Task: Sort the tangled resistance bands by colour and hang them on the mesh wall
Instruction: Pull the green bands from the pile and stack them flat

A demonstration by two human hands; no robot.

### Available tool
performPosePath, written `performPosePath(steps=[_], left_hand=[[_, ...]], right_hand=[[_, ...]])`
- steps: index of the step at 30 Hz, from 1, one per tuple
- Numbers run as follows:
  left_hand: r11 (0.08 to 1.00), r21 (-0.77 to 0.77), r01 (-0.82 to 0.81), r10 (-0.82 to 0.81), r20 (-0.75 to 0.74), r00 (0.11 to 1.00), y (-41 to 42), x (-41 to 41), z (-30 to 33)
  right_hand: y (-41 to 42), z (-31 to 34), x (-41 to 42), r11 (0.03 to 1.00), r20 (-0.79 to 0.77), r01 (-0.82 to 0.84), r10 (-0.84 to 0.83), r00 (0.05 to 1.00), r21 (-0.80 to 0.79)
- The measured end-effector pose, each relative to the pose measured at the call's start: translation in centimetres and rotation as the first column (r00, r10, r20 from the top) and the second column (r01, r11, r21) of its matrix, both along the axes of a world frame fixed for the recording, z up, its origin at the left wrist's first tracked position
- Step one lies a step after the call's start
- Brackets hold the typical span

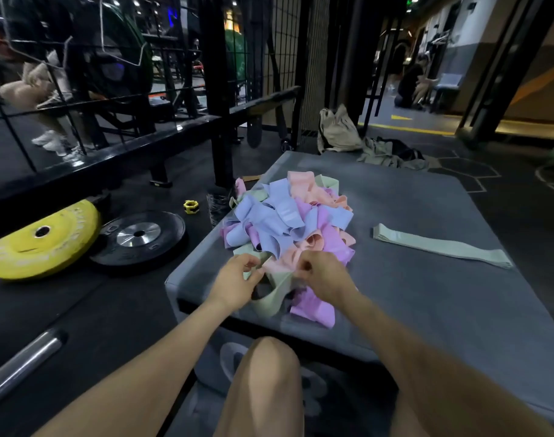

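Matt, soft cloth bands [288, 222] heaped on a grey mat [427, 298] of smooth, dull covering. Glossy yellow plate [39, 241] beside a black plate [140, 238] with shiny metal hub; brushed-metal bar [20, 361]; black-painted metal mesh [80, 89].

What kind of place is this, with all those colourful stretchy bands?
Most likely a gym. A yellow weight plate and a black weight plate lie on the floor beside a steel barbell, and the bands sit piled on a grey padded mat.
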State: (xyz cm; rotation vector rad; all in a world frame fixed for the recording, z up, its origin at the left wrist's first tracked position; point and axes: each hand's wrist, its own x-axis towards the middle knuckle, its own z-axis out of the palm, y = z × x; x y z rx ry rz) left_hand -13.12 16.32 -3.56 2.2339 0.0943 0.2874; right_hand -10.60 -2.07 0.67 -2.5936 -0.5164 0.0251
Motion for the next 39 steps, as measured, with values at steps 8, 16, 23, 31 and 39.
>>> performPosePath(steps=[8, 16, 23, 31, 39], left_hand=[[0.999, -0.020, 0.044, -0.043, 0.054, 0.998, -0.9, 1.0, 3.6], [0.986, -0.066, 0.154, -0.147, 0.096, 0.984, -4.1, 2.0, 6.4], [0.971, -0.063, 0.232, -0.220, 0.154, 0.963, -7.6, 3.2, 8.8], [0.902, -0.153, 0.403, -0.358, 0.256, 0.898, -14.0, 4.5, 12.9], [0.834, -0.175, 0.524, -0.526, 0.036, 0.849, -21.5, 7.0, 12.9]], right_hand=[[-1.9, 5.8, 1.5, 0.921, 0.089, 0.127, -0.171, 0.981, 0.369], [-4.6, 9.4, 2.3, 0.870, 0.146, 0.179, -0.273, 0.951, 0.459], [-7.4, 11.4, 2.8, 0.813, 0.145, 0.186, -0.314, 0.938, 0.552], [-12.1, 13.7, 2.9, 0.854, 0.207, 0.125, -0.260, 0.943, 0.505], [-18.9, 12.6, 2.9, 0.890, 0.302, 0.171, -0.316, 0.899, 0.422]])
